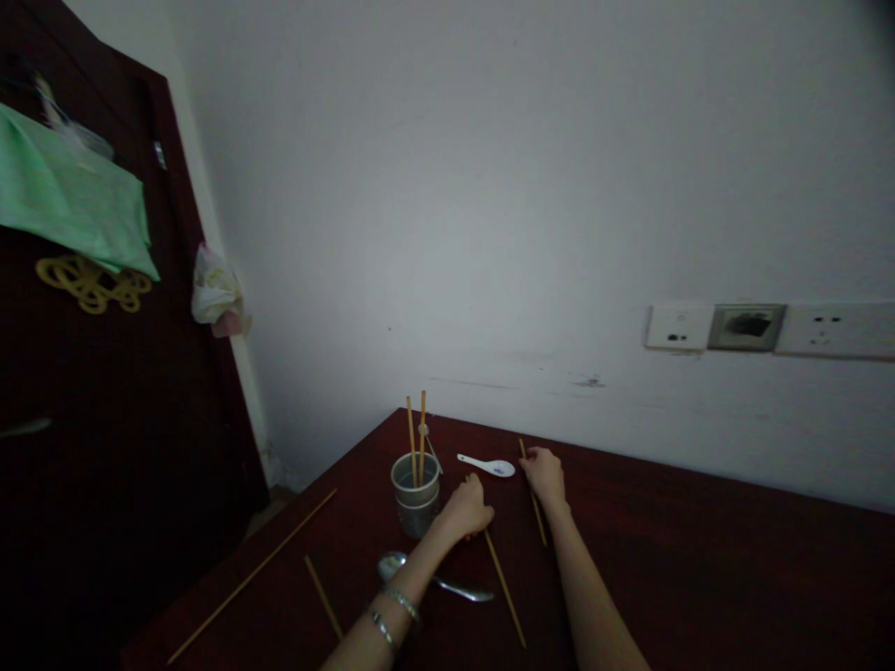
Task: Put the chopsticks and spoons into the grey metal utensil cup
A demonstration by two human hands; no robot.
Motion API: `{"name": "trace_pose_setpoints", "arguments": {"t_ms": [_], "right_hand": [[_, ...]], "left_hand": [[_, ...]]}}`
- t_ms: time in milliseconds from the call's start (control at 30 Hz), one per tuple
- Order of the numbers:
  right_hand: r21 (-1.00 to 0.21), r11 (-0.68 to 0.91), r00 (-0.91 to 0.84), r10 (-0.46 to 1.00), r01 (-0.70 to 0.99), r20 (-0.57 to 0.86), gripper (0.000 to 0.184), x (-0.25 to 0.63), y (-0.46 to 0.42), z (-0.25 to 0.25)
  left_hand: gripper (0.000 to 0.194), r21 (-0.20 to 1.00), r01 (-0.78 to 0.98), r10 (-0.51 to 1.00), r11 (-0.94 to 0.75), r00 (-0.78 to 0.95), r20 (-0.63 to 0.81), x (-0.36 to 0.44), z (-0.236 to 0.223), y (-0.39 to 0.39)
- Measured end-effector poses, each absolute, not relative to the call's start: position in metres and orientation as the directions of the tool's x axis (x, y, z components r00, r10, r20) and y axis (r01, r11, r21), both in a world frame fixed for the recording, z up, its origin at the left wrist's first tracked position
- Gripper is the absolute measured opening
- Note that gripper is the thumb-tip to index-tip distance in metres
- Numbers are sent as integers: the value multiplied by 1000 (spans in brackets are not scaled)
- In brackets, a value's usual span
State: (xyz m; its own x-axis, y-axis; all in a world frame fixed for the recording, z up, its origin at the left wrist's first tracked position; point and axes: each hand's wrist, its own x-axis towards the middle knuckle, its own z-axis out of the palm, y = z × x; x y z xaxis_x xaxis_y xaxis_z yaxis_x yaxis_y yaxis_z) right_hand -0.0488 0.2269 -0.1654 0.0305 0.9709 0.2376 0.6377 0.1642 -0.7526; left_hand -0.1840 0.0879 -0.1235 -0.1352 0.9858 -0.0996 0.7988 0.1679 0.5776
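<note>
My left hand [467, 509] is closed around the upper part of a wooden chopstick [504, 587], whose lower end slants toward me. To its right, my right hand [545, 475] pinches another chopstick [537, 517] near its far end. Left of my hands a metal cup [417, 513] stands upright with two chopsticks [422, 424] leaning in it. Between and beyond my hands lies a white spoon [496, 468]. A metal spoon [465, 590] rests partly under my left forearm, which hides the middle of it.
A long thin stick [252, 576] lies along the left side of the dark red table [734, 578]. Another chopstick [323, 596] runs partly behind my left forearm. Behind the cup is a thin spoon-like utensil [433, 452]. A wall with sockets [680, 328] borders the table's back; a door [140, 419] stands left.
</note>
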Motion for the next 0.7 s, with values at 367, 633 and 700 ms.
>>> {"name": "trace_pose_setpoints", "arguments": {"t_ms": [367,633,700], "right_hand": [[-797,230,-5,962,559,274,31,-37,246,-181],[-941,174,8,983,291,185,32,-32,257,-187],[-959,158,12,986,235,166,33,-33,259,-188]], "left_hand": [[37,503,855,988,128,-153,8,-180,-117,85],[21,497,866,850,-55,-220,479,-197,-29,64],[23,535,841,732,-84,-312,606,-214,-8,56]]}}
